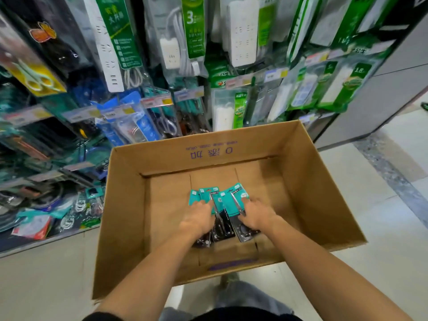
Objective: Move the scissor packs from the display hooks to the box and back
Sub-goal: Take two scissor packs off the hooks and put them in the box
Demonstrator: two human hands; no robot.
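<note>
Gathering the fanned scissor packs point(217, 205) mid-floor of the box point(324, 205), nearer its front wall; left hand point(196, 220) curled onto the left packs, right hand point(256, 215) pressing the rightmost; best squared into one stack before lifting.

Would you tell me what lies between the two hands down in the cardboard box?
In the head view, scissor packs lie fanned between the left hand and right hand, on the cardboard box floor.

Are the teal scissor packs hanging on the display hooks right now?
No, the teal scissor packs lie on the floor of the cardboard box, with the left hand and right hand on them.
</note>
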